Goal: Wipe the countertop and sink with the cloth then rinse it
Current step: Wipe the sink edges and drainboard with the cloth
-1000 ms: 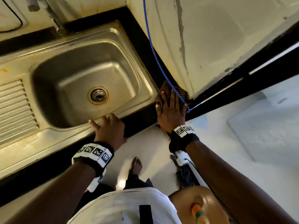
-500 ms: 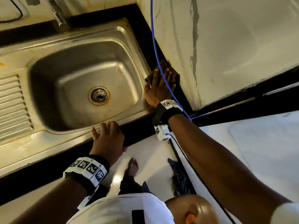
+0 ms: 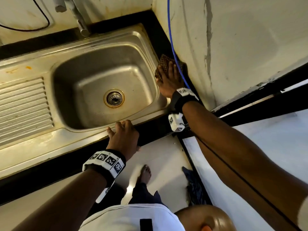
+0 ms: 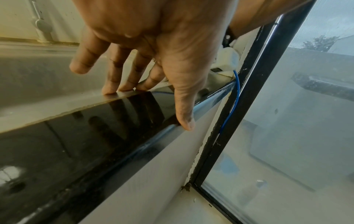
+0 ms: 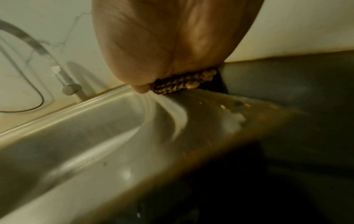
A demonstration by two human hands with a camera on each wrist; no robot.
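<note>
A brown checked cloth point(image 3: 164, 63) lies on the black countertop strip point(image 3: 157, 35) between the steel sink point(image 3: 100, 77) and the right wall. My right hand point(image 3: 170, 75) presses flat on the cloth with straight fingers, its palm covering most of it. The right wrist view shows the cloth point(image 5: 184, 84) bunched under that hand at the sink's rim point(image 5: 76, 109). My left hand point(image 3: 122, 135) rests open on the sink's front rim, fingertips point(image 4: 110, 91) touching the steel edge and thumb over the black counter front point(image 4: 76, 136).
A tap point(image 3: 80, 22) stands behind the basin, and a ribbed drainboard point(image 3: 23, 110) lies to its left. A blue cable point(image 3: 171, 39) runs down the right wall past my right hand. A dark-framed glass door point(image 4: 287, 121) stands right of the counter end.
My right hand has slid the cloth from the counter's front corner back along the strip beside the sink. The left hand has stayed on the front rim.
</note>
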